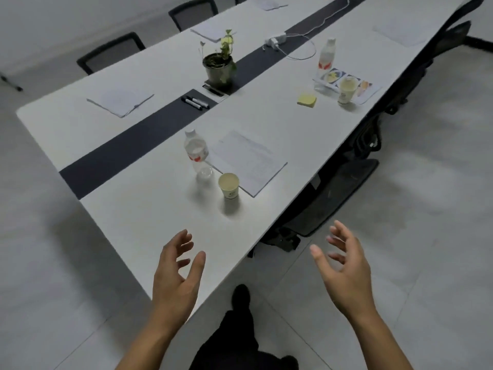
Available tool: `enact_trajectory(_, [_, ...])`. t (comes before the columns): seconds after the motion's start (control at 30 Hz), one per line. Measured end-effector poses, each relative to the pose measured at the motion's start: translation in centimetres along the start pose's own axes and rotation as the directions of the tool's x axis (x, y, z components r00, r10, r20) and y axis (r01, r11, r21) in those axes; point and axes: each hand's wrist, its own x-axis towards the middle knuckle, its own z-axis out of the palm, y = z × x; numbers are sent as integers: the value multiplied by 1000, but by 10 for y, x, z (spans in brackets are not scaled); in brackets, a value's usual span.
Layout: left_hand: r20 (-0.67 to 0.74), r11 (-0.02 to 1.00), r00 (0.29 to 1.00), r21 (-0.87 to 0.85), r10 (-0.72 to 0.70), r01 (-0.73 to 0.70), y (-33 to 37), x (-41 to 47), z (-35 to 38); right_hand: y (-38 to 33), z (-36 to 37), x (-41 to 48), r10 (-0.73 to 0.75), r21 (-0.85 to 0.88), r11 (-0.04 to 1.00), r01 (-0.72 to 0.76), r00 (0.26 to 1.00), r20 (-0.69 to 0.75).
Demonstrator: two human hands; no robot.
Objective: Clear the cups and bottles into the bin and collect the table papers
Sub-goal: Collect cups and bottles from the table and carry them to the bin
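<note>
Currently nearest thing: the near paper cup [229,186], which stands upright with its mouth up on the white table [149,217], at the near corner of the near paper sheet [248,161].
Beside it: the near bottle [197,153] stands upright just beyond the cup and a little to its left, close but apart from it.
Left hand [176,273]: it hovers over the near corner of the table, fingers apart and lightly curved, and it holds nothing.
Right hand [346,273]: it hovers past the table edge, above the floor, fingers also spread and lightly curved, and it is empty.
Direction from the fingers: the cup lies ahead, up the table, between the two hands but closer to the left one.
Nearer hand: the left, in my judgement; the right would need to cross the table edge first.
Long axis: cup and bottle are both vertical, so a grasp from the side seems suitable; the sheet lies flat, with its long side running away from the person.
Further things: the far bottle [326,56] and the far cup [346,90] are well apart from both hands.
Bin: not in view, so I cannot tell where it is.
</note>
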Motion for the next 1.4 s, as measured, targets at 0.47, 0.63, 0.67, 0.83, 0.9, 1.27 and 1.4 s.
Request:
enact_trajectory(0.47, [-32, 959, 959, -43, -282, 280, -63, 233, 48, -6, 171, 190, 92, -167, 985, -29, 919, 383])
enact_trajectory(0.63, [-29, 939, 940, 44, -340, 341, -94, 308, 80, 13, 236, 227, 111, -219, 976, 2, 858, 502])
enact_trajectory(0.67, [-46, 938, 939, 48, -341, 343, -99, 319, 86, 17, 247, 232, 113, -220, 976, 7, 840, 531])
enact_trajectory(0.83, [-168, 943, 928, -33, -333, 332, -108, 357, 109, 26, 275, 245, 113, -236, 971, 34, 805, 583])
enact_trajectory(0.9, [-200, 947, 926, -84, -320, 310, -106, 367, 113, 23, 273, 247, 164, -249, 968, -21, 805, 570])
enact_trajectory(1.27, [-287, 954, 917, -189, -279, 231, -8, 302, 63, -48, 177, 251, 109, -134, 989, -62, 920, 376])
enact_trajectory(1.4, [-409, 964, 882, -220, -233, 152, 24, 227, 38, -76, 133, 236, -25, -41, 998, 42, 937, 348])
